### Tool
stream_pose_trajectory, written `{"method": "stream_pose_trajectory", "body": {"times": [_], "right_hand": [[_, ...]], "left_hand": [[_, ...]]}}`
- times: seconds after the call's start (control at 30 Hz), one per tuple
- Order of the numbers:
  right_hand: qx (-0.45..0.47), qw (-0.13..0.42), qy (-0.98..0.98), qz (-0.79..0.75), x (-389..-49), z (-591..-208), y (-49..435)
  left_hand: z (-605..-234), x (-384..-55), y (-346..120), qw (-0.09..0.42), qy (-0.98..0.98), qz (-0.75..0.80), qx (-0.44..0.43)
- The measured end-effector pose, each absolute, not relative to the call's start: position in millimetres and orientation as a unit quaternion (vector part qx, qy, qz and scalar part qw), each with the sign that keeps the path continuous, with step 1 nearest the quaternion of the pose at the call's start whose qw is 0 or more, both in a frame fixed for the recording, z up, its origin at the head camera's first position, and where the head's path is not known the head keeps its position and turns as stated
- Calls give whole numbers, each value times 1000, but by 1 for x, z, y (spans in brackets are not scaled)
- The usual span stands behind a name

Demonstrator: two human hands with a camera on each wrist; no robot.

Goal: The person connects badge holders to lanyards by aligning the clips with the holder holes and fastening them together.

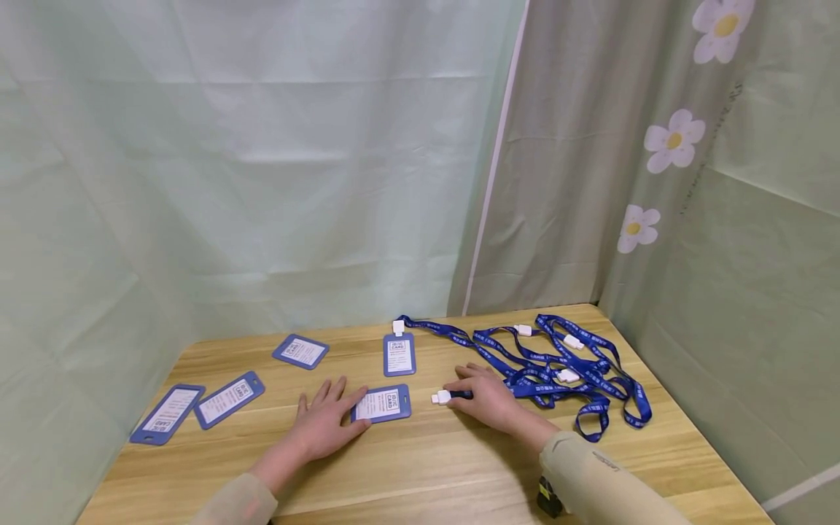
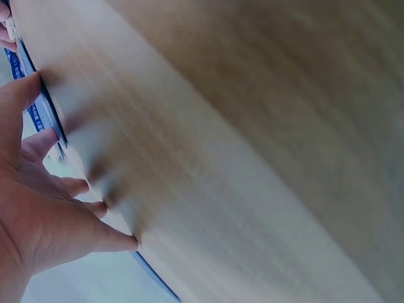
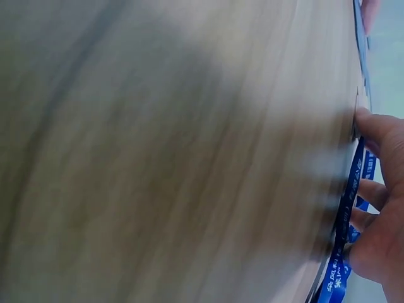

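A blue badge holder (image 1: 380, 405) with a white card lies flat on the table. My left hand (image 1: 326, 426) rests at its left end, fingers spread; the index finger and thumb touch the holder's long edges. In the left wrist view those fingers (image 2: 31, 88) press down on the holder's side. To the right, my right hand (image 1: 487, 399) pinches a blue lanyard near its white clip (image 1: 441, 397), which points toward the slotted end of the holder with a small gap between. The right wrist view shows the lanyard strap (image 3: 349, 196) running under the right hand's fingers.
Behind, another badge holder (image 1: 399, 355) hangs together with a lanyard by its clip. Three loose badge holders lie left, one of them (image 1: 300, 351) near the back edge. A tangle of blue lanyards (image 1: 590, 364) with white clips covers the right side. Curtains (image 1: 315, 182) enclose the table.
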State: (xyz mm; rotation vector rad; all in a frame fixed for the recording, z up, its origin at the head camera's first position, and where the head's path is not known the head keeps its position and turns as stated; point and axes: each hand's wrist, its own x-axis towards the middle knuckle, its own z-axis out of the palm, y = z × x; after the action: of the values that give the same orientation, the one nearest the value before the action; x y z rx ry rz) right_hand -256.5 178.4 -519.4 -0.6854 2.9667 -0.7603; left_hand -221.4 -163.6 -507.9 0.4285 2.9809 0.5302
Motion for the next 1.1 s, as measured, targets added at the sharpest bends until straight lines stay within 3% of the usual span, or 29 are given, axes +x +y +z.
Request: {"method": "stream_pose_trajectory", "body": {"times": [1.1], "right_hand": [[-199,16,946,-254,-259,-517,153]], "left_hand": [[-509,-219,-168,43,975,174,133]]}}
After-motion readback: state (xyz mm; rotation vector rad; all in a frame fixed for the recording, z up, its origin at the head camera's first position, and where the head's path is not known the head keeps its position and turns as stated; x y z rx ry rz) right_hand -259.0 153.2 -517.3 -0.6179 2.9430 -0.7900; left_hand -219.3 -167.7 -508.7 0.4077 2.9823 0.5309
